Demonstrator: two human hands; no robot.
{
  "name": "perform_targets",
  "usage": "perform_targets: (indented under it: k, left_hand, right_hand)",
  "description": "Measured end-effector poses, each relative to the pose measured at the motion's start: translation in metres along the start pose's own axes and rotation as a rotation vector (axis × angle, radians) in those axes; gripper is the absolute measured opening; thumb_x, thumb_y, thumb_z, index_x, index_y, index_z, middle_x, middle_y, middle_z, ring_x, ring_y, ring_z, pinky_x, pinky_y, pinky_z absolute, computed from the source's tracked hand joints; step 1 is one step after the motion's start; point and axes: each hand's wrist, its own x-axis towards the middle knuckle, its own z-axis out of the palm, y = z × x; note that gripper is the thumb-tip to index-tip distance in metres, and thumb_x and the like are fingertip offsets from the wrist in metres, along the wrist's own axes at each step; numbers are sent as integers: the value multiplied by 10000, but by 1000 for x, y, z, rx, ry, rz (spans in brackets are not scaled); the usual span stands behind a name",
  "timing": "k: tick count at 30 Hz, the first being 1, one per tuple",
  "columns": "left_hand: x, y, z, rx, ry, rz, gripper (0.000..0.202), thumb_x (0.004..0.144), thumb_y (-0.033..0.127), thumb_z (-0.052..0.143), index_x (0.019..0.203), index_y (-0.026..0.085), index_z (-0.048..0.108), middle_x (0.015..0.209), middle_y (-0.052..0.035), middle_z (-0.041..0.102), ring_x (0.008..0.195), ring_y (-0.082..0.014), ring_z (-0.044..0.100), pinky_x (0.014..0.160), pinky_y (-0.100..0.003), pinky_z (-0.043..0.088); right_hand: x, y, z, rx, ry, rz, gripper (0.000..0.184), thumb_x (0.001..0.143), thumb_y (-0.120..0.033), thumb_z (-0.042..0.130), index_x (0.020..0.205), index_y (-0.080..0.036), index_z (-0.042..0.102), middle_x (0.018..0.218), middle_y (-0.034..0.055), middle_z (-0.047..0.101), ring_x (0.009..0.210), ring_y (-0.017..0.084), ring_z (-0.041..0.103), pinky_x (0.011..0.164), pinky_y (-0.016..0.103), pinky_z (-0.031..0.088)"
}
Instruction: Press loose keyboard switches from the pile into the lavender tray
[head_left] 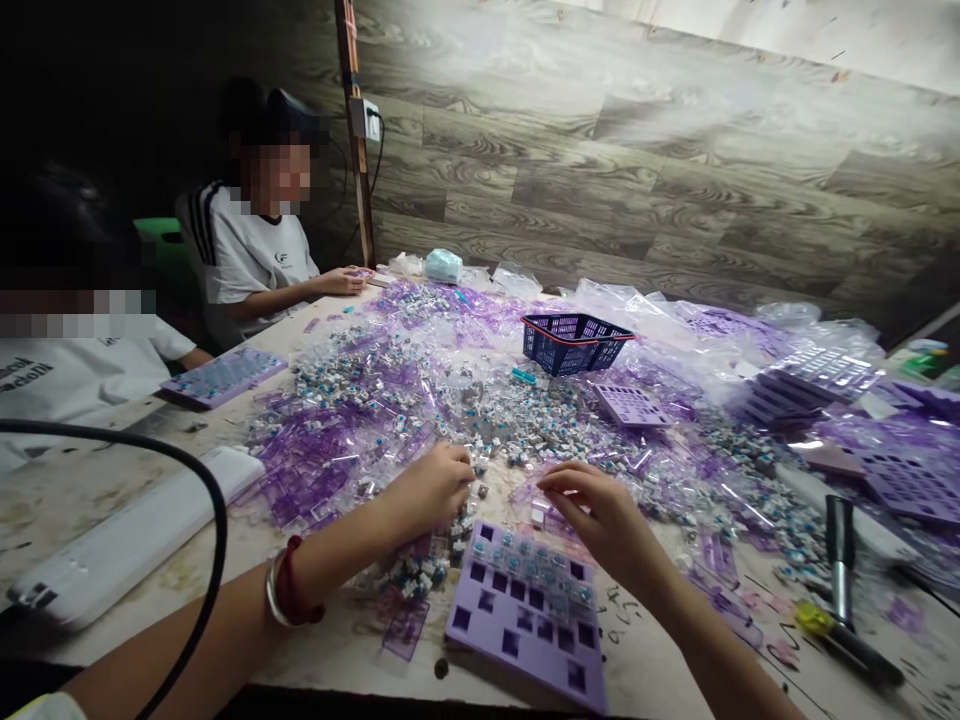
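My left hand [439, 485] is over a heap of small white-and-blue switch pieces [495, 415], its fingers curled together. What they hold, if anything, is hidden. Opposite it, my right hand [600, 510] brings thumb and fingertips close together beside small clear-purple pieces; I cannot make out anything between them. Below both hands, near the table's front edge, lies a purple plate [525, 615] with square holes. Clear-topped pieces with blue centres fill part of its upper half, while several lower holes are vacant.
Clear-purple plastic pieces [307, 465] lie left of the heap. Behind stands a dark blue basket [577, 345]. A hammer-like tool [841, 560] is at right, a long white case [135, 540] at left, with a black cable [214, 500] crossing nearer. Two people sit along the left side.
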Motion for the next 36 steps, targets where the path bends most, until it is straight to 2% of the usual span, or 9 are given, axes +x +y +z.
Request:
perform_targets:
  k: [3,6,9,12,15,19,24,31,36]
  left_hand:
    - [2,-5,0,-8,3,0,172,810,33,560,768,137,690,844,-63,635,871,-205,561,810,-326,455]
    - [5,-7,-4,7,63,-5,161,830,50,567,897,120,696,903,-91,646,954,-244,541,856,-377,439]
    - [5,6,-7,-194,133,-16,181,849,123,593,1007,116,681,955,-94,650,916,-218,570,827,-363,468]
    - [0,31,-4,-665,23,-39,273,817,178,626,1082,123,660,915,-68,637,748,-146,605,666,-269,510]
    - [-10,54,7,-821,-117,32,328,758,146,623,1084,140,664,905,-51,604,722,-117,594,616,-219,505]
    - [-21,65,28,-539,-49,302,267,748,73,571,979,139,687,899,-62,611,718,-123,587,629,-220,489]
    - [-24,68,41,-93,102,516,146,905,164,499,939,148,640,824,-54,650,731,-187,550,682,-315,460]
    - [-29,77,31,23,1,505,136,859,145,604,993,121,600,864,-60,623,778,-184,575,696,-283,461]
    - [-32,78,31,71,-4,540,115,892,130,547,987,89,597,864,-79,614,784,-189,587,709,-286,494]
  right_hand:
    - [-13,-5,-14,59,-14,138,179,819,-250,570,878,-167,716,978,102,657,882,189,652,760,297,578]
    - [-29,-11,-21,88,-73,234,185,780,-245,589,880,-172,726,954,90,677,848,185,665,776,299,583]
    - [-46,-14,-24,52,-142,260,180,757,-204,576,850,-182,729,866,69,694,776,177,670,702,280,593]
    - [-60,-15,-27,-4,-163,299,215,732,-164,572,883,-192,722,850,55,703,714,161,669,593,233,579]
    - [-70,-15,-31,4,-140,302,206,732,-161,565,877,-185,710,827,46,702,654,136,660,579,213,571]
    - [-75,-14,-36,18,-98,262,170,757,-199,579,872,-190,704,807,36,692,663,126,648,596,203,567]
    - [-74,-13,-37,7,-78,221,160,768,-188,586,876,-208,703,816,21,694,654,113,636,589,192,550]
    - [-68,-14,-34,-28,-85,169,193,773,-131,577,903,-215,693,832,13,682,685,111,621,630,203,533]
    - [-67,-14,-32,-75,-98,127,201,787,-125,563,914,-218,689,846,17,682,732,129,626,672,238,515]
